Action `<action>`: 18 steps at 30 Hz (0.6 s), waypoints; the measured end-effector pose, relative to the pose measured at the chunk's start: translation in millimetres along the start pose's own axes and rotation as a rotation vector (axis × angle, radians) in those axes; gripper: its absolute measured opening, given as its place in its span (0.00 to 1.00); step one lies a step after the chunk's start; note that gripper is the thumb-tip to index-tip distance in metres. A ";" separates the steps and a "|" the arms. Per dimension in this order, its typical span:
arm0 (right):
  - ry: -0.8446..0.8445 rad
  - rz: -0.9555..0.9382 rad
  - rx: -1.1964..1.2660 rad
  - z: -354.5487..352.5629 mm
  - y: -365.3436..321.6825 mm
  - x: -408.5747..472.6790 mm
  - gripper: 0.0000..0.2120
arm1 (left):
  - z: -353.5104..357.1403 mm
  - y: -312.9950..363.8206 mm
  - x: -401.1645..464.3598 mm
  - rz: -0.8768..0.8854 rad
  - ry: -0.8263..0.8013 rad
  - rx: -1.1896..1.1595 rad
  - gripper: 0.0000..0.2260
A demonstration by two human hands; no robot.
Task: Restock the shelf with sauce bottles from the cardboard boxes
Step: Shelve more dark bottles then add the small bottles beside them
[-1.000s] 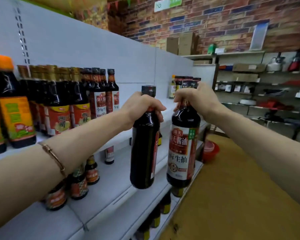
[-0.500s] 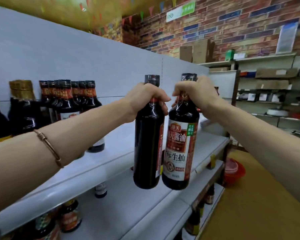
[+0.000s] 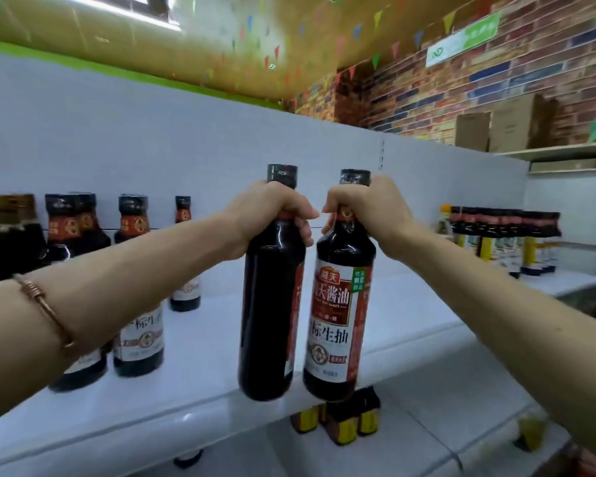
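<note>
My left hand (image 3: 272,218) grips the neck of a dark sauce bottle (image 3: 270,304) whose label is turned away. My right hand (image 3: 365,211) grips the neck of a second dark sauce bottle (image 3: 338,304), its red and white label facing me. Both bottles hang upright, side by side and nearly touching, in front of the edge of the white upper shelf (image 3: 410,325). Their bases are level with the shelf's front lip. Alike bottles (image 3: 138,304) stand on the shelf at the left, partly hidden by my left forearm.
A row of dark-capped bottles (image 3: 506,242) stands at the shelf's far right. Small bottles (image 3: 341,421) sit on the lower shelf under the held ones. Cardboard boxes (image 3: 496,129) rest on a high shelf by the brick wall.
Both hands have lifted the two bottles higher and closer to the upper shelf. The view has tilted up, so the ceiling shows and the floor has dropped out of sight.
</note>
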State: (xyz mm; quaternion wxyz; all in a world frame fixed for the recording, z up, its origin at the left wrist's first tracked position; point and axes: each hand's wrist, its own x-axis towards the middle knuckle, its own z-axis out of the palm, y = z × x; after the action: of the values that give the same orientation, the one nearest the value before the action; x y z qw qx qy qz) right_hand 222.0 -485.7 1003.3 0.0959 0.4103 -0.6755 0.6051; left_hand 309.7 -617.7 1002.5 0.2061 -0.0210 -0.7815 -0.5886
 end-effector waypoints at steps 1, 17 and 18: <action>-0.014 -0.004 0.030 -0.2 9.1 9.0 0.05 | -2.0 -3.4 7.1 -0.004 0.026 0.004 0.15; -0.242 -0.008 0.220 56.8 120.6 110.4 0.05 | -37.1 -72.0 84.9 -0.093 0.373 0.136 0.15; -0.257 -0.016 0.219 61.6 126.3 116.5 0.05 | -38.8 -77.4 87.6 -0.098 0.400 0.141 0.16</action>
State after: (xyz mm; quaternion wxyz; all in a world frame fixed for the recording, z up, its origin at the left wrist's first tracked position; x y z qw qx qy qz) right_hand 84.8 -600.7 967.6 -0.0319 0.4978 -0.6089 0.6168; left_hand 219.9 -695.8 971.0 0.3292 0.1488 -0.7642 -0.5343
